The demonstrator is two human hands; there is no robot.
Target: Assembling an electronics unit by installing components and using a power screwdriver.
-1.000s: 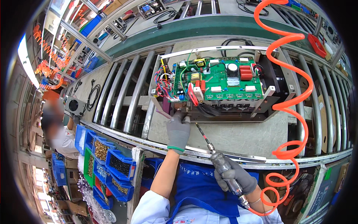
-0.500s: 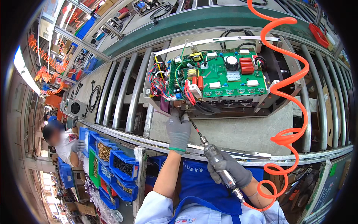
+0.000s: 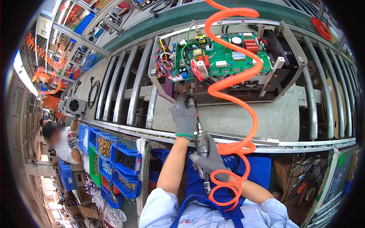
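Note:
My right hand (image 3: 211, 156), gloved in grey, is wrapped round a pneumatic screwdriver (image 3: 202, 144) with a long thin bit. The tool points away from me, and its bit runs up beside the fingertips of my gloved left hand (image 3: 184, 117). Those fingertips are closed together at the near lower edge of an open metal chassis (image 3: 292, 72), by a purple part (image 3: 169, 88). Whatever they pinch is hidden. Inside the chassis sits a green circuit board (image 3: 220, 57), with bundled red, blue and white wires (image 3: 162, 60) at its left end.
A coiled orange air hose (image 3: 239, 83) hangs across the chassis and loops down near my right forearm. Metal rollers (image 3: 138, 81) flank the work plate (image 3: 243, 117). Blue bins of screws (image 3: 127, 163) stand at left; beyond them is another person (image 3: 62, 142).
The screwdriver has swung left and more upright, its bit now alongside my left fingers. My right hand and the hose moved left with it. The chassis appears slightly higher in view.

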